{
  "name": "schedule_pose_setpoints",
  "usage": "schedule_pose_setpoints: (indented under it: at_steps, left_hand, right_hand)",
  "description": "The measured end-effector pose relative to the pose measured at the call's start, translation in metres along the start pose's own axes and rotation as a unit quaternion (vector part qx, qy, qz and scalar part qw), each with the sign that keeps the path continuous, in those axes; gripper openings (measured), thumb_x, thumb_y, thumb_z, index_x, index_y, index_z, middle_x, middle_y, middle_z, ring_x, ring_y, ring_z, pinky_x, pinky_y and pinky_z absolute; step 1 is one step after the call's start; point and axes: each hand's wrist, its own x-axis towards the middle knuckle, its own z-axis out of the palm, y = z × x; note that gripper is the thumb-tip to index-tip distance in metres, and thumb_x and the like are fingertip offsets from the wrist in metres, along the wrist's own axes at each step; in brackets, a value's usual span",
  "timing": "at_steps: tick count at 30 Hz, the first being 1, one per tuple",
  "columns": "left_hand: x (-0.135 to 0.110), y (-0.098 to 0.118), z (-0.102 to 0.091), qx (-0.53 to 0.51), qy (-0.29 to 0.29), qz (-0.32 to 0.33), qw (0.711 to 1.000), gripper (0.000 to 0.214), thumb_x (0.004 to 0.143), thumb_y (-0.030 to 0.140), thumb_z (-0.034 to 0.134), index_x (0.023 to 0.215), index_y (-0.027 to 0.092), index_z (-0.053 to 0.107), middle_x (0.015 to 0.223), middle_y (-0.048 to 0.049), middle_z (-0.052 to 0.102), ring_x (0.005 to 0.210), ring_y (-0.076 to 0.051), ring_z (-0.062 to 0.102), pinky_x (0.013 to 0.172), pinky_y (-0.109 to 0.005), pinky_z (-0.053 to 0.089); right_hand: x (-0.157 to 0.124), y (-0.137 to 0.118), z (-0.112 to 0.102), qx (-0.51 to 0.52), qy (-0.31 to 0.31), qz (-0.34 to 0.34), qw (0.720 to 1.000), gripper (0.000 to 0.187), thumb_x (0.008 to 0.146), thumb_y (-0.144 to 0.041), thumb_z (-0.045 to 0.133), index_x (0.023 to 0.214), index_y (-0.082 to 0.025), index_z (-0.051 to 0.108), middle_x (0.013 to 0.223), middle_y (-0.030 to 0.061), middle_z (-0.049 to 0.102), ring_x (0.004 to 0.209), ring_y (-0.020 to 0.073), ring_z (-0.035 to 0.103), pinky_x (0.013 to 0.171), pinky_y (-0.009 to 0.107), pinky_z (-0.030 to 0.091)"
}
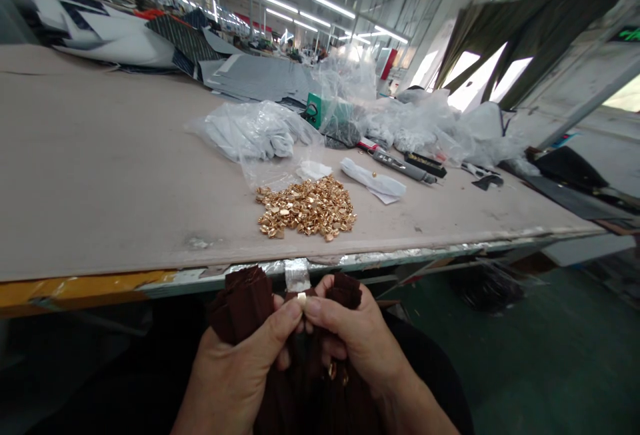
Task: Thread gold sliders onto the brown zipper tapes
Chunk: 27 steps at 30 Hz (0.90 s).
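Observation:
My left hand (235, 362) is closed around a thick bunch of dark brown zipper tape (245, 302), gathered in folds. My right hand (360, 335) is closed on another part of the same brown tape, its end curling above the fingers. Between the two thumb tips, which nearly meet, sits a small shiny gold metal piece (301, 297), apparently a zipper slider. Below my right fingers a couple of gold pieces (333, 372) hang against the tape. The tape runs down into my lap, where it is dark. Beyond my hands, a pile of small gold metal pieces (310, 208) lies on the table.
The table (125, 175) ends just beyond my hands, with silvery tape on its edge. On it lie a clear plastic bag (260, 132), a folded white paper (373, 180), a grey pen-like tool (405, 167) and a green box (314, 110). Grey sheets (260, 75) are stacked behind.

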Motion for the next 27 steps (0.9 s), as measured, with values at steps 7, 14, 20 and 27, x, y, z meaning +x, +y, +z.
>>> schedule_pose_setpoints:
  at_steps: [7, 14, 20, 27]
  left_hand:
    - [-0.001, 0.009, 0.001, 0.045, -0.016, 0.003, 0.999, 0.033, 0.058, 0.044, 0.084, 0.054, 0.017, 0.065, 0.037, 0.004, 0.051, 0.04, -0.009, 0.046, 0.042, -0.018, 0.039]
    - [0.001, 0.006, -0.002, 0.041, -0.027, 0.003, 0.999, 0.034, 0.06, 0.045, 0.082, 0.055, 0.017, 0.065, 0.038, 0.0041, 0.051, 0.038, -0.01, 0.046, 0.04, -0.02, 0.04]
    - [0.0, 0.004, -0.007, -0.029, -0.083, -0.05, 0.995, 0.039, 0.064, 0.043, 0.081, 0.05, 0.018, 0.055, 0.043, 0.0049, 0.049, 0.042, -0.011, 0.047, 0.041, -0.021, 0.04]
    - [-0.001, 0.012, -0.001, -0.027, -0.049, -0.055, 0.997, 0.028, 0.056, 0.036, 0.086, 0.059, 0.017, 0.065, 0.042, 0.0061, 0.052, 0.038, -0.01, 0.047, 0.039, -0.02, 0.039]
  right_hand:
    - [0.002, -0.011, -0.003, -0.092, -0.004, -0.043, 0.995, 0.035, 0.078, -0.044, 0.073, 0.067, -0.016, 0.054, 0.054, -0.005, 0.054, 0.043, 0.0051, 0.039, 0.04, 0.017, 0.031]
    - [-0.003, -0.022, 0.009, -0.273, 0.036, -0.139, 0.951, 0.024, 0.088, -0.031, 0.062, 0.069, -0.018, 0.055, 0.058, -0.0026, 0.058, 0.055, 0.0112, 0.05, 0.053, 0.022, 0.039]
    - [0.01, -0.03, 0.022, -0.508, 0.148, -0.271, 0.804, 0.023, 0.09, -0.029, 0.058, 0.069, -0.02, 0.053, 0.06, -0.0017, 0.055, 0.054, 0.0127, 0.049, 0.053, 0.026, 0.033]
    - [0.034, -0.052, 0.028, -0.435, 0.137, -0.301, 0.837, 0.024, 0.09, -0.03, 0.059, 0.069, -0.02, 0.052, 0.062, -0.0036, 0.054, 0.058, 0.0128, 0.05, 0.056, 0.025, 0.036]
